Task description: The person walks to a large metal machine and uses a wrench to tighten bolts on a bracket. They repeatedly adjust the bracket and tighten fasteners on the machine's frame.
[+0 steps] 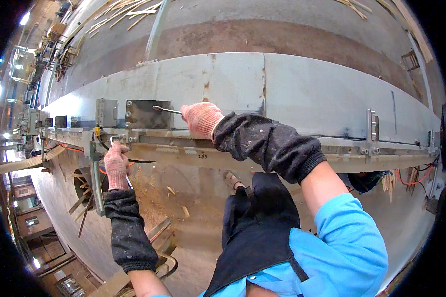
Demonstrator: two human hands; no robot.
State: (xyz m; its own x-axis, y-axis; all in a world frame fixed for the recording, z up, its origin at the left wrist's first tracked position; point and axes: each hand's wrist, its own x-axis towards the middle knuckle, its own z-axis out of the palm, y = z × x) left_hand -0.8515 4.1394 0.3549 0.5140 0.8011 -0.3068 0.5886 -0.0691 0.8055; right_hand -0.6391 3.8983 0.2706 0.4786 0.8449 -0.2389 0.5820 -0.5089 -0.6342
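Observation:
My right hand, in a pinkish work glove, is closed round a slim silver wrench. Its darker, wider end points left, over a dark metal plate with bolts along its left edge. Lower and to the left, my gloved left hand grips a thin bent metal rod that looks like a hex key. The bent top of that rod is near a bolted bracket on the rail; whether it touches a bolt I cannot tell. Part of each tool is hidden inside the gloves.
A long grey metal table runs across the view, with an upright bracket at right. A silver cylinder hangs beside my left forearm. Sawdust and wood scraps lie on the floor below; wooden strips lie beyond the table.

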